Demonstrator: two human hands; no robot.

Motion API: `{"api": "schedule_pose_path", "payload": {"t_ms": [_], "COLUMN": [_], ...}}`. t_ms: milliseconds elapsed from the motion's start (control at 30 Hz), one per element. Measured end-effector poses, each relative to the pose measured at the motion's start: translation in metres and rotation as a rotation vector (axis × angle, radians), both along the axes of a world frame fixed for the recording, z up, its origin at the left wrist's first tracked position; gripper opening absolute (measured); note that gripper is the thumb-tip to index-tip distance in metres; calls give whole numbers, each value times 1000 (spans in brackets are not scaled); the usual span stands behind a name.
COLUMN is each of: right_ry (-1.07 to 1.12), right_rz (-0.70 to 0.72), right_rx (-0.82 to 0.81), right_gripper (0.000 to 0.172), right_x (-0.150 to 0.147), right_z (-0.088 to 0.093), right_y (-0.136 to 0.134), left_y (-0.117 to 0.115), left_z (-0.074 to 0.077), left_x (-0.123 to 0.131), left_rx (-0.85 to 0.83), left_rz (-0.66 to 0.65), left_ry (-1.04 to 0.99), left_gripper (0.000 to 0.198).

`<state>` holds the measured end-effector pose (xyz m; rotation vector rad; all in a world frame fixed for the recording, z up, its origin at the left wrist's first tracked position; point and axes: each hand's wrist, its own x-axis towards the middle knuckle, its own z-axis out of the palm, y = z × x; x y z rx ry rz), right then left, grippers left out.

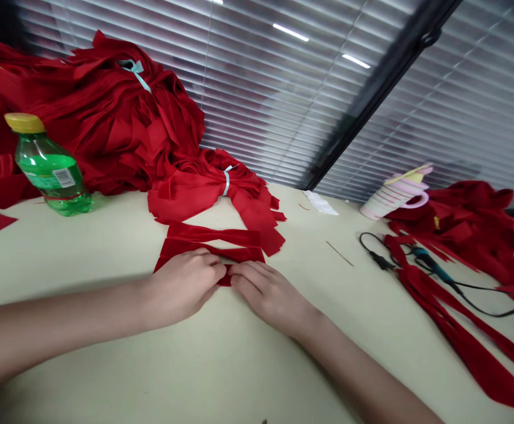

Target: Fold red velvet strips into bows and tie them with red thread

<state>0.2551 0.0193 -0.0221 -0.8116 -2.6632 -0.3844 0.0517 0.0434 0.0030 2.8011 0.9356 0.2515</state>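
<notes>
Both hands meet at the middle of a red fabric strip (225, 281) lying on the pale table (186, 377). My left hand (186, 284) pinches it with curled fingers from the left. From the right, my right hand (269, 294) has its fingers closed on the same strip, close to the left fingertips. Most of this strip is hidden under the hands. Just beyond it lie two more red strips (215, 234), roughly parallel and narrowed at their middles. Behind them sits a small bundle of red strips (204, 188) tied with a light blue ribbon (226, 181).
A large heap of red fabric (119, 118) fills the back left, behind a green bottle (56, 171) with a yellow cap. At right are a pink-striped mug (391, 197), more red fabric (468, 218), and a teal-handled corded tool (435, 265). Window blinds (257, 76) stand behind.
</notes>
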Motion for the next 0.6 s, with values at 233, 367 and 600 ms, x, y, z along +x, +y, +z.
{"api": "schedule_pose_path", "payload": {"t_ms": [233, 367, 600], "right_ry": [11, 25, 24], "right_rz": [3, 3, 4], "right_rx": [-2, -22, -61], "right_gripper": [25, 25, 24], "right_x": [-1, 0, 1], "right_z": [3, 2, 3], "right_y": [0, -1, -1], "left_y": [-1, -1, 0], "left_z": [0, 1, -2], "left_x": [1, 1, 1], "left_rx": [-3, -8, -5], "left_rz": [-4, -1, 0], "left_ry": [-9, -8, -17], "left_gripper": [16, 16, 15]}}
